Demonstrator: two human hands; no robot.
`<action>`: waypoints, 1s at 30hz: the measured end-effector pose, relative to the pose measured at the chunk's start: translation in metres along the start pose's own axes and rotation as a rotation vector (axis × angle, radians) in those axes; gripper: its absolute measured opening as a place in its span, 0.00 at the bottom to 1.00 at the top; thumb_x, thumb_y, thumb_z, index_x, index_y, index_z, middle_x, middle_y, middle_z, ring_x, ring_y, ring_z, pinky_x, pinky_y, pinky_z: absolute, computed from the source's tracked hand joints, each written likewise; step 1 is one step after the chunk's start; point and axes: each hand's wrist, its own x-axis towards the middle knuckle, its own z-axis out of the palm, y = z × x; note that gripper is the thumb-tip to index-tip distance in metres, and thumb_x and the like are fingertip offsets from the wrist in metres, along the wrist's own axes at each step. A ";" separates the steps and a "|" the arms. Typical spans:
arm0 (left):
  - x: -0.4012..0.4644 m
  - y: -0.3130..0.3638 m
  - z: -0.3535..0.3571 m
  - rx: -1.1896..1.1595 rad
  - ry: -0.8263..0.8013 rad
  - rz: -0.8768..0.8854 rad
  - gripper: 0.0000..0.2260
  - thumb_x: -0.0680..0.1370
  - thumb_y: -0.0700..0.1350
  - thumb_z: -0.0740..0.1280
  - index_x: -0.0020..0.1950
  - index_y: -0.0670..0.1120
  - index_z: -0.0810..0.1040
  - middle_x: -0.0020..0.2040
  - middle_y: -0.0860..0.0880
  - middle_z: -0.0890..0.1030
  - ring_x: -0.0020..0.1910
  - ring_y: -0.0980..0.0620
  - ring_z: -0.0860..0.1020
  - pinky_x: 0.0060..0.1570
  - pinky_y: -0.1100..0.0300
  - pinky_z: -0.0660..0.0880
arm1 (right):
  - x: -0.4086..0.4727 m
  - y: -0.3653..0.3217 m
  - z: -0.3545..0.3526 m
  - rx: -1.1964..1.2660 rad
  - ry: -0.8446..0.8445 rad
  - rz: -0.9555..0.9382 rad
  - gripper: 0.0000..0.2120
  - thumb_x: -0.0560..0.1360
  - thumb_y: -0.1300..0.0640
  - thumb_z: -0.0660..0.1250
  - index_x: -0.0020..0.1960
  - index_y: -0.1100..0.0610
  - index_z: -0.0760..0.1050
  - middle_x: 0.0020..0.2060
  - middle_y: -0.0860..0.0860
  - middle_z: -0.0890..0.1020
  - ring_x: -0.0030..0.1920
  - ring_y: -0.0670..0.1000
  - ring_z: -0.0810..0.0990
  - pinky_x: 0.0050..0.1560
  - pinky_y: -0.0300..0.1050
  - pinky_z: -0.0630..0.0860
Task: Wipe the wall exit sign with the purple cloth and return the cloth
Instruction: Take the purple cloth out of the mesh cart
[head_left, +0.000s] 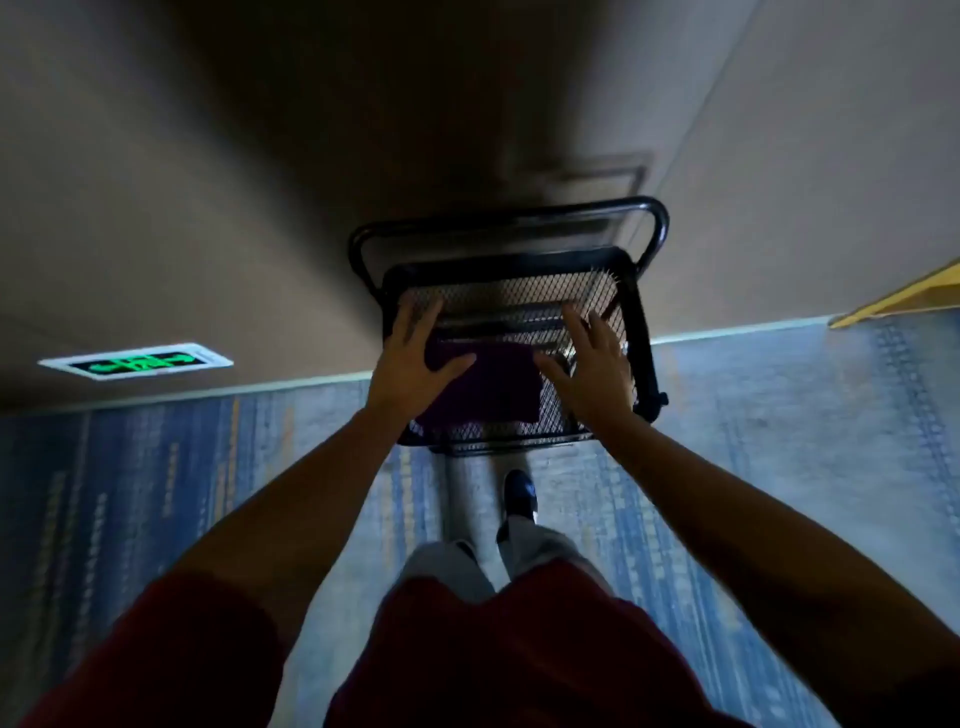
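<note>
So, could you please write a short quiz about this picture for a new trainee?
1. True or false: the purple cloth lies on the cart's mesh shelf.
2. Where is the exit sign? A) low on the wall, left of the cart; B) on the cart; C) on the carpet.
3. Which hand touches the cloth?

Key:
1. True.
2. A.
3. The left hand; the right hand is open beside the cloth.

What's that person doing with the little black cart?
A person stands over a black mesh cart by the wall. Both hands are spread open above its top tray: the left hand partly over a folded purple cloth lying there, the right hand beside it. The green exit sign glows low on the wall.
</note>
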 end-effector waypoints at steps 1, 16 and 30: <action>0.005 -0.002 0.007 -0.033 -0.006 -0.040 0.42 0.76 0.66 0.72 0.85 0.59 0.57 0.87 0.49 0.51 0.84 0.43 0.60 0.77 0.43 0.69 | 0.006 0.000 0.004 0.009 -0.039 0.014 0.39 0.76 0.28 0.58 0.82 0.41 0.51 0.81 0.54 0.57 0.80 0.59 0.56 0.73 0.68 0.62; 0.024 -0.027 0.047 -0.498 0.059 -0.550 0.30 0.81 0.54 0.72 0.81 0.50 0.69 0.73 0.45 0.78 0.72 0.44 0.77 0.71 0.46 0.76 | 0.038 -0.022 0.061 0.409 -0.180 0.407 0.37 0.76 0.45 0.72 0.80 0.45 0.60 0.70 0.55 0.75 0.65 0.54 0.77 0.58 0.49 0.76; 0.023 -0.028 0.030 -0.452 -0.089 -0.494 0.26 0.80 0.42 0.73 0.78 0.53 0.73 0.73 0.45 0.78 0.70 0.48 0.78 0.63 0.61 0.75 | 0.033 -0.042 0.061 0.166 -0.283 0.253 0.23 0.75 0.54 0.73 0.69 0.50 0.76 0.53 0.53 0.84 0.53 0.55 0.83 0.50 0.48 0.80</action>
